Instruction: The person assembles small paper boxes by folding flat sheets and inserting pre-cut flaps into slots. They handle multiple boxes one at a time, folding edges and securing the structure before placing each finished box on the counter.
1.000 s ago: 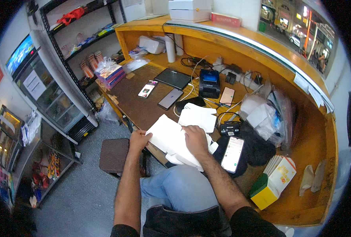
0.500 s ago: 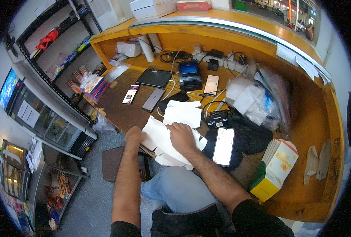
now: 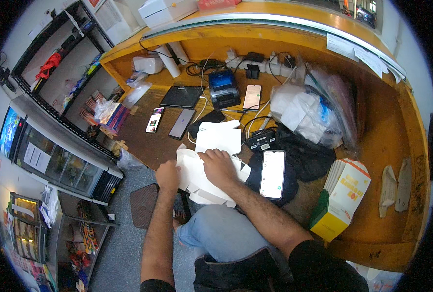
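Note:
A partly folded white cardboard box [image 3: 191, 168] lies at the desk's front edge, its flaps spread unevenly. My left hand [image 3: 168, 176] is closed on its left edge in a fist-like pinch. Over the box's upper right part my right hand [image 3: 219, 169] is bent, holding it, with the thumb hidden. Just beyond my hands lies another flat white card piece [image 3: 219, 138], and I cannot tell whether it joins the box. To the right of my right hand a lit phone [image 3: 273, 175] rests on dark cloth [image 3: 308, 164].
Farther back are two phones [image 3: 154, 120] [image 3: 182, 123], a black tablet [image 3: 181, 96], a small black and blue printer [image 3: 224, 90] and a charging phone [image 3: 252, 97] among cables. Plastic bags [image 3: 301, 109] and yellow-white folded cartons [image 3: 345, 197] stand right. A brown stool [image 3: 144, 206] is below left.
The view has shifted slightly. My right hand stays on the white cardboard box, and my left hand still grips its left edge; the left part of the box looks a little more bunched.

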### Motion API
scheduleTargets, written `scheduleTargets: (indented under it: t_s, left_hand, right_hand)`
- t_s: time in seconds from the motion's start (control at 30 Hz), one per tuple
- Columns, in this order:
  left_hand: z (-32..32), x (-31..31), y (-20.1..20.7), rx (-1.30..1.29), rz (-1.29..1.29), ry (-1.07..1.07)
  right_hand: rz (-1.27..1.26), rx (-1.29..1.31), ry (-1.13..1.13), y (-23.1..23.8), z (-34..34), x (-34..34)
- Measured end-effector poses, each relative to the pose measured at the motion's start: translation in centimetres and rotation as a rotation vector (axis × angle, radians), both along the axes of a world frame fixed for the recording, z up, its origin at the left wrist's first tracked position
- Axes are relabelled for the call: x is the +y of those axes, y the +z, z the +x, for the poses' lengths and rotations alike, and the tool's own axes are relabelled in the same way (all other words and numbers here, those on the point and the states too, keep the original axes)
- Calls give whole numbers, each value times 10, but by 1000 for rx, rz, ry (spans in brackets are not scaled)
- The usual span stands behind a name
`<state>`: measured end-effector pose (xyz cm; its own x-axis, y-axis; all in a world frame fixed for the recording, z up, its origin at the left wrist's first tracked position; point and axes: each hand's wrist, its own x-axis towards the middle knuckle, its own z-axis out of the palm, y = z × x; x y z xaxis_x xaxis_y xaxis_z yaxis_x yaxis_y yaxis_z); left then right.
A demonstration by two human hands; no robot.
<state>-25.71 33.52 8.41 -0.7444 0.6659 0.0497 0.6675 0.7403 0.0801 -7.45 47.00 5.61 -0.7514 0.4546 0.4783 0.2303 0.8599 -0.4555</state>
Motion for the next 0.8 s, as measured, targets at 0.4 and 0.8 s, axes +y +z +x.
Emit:
scheduleTargets:
  t_s: [0.4,0.8]
  left_hand:
    - [-40,-46,20,-47,444,188]
    - [60,-31,2,226,607,-264]
  right_hand:
    - [-134,-111,-171,56,36,20]
    - [101,-50,-272,10,25,24]
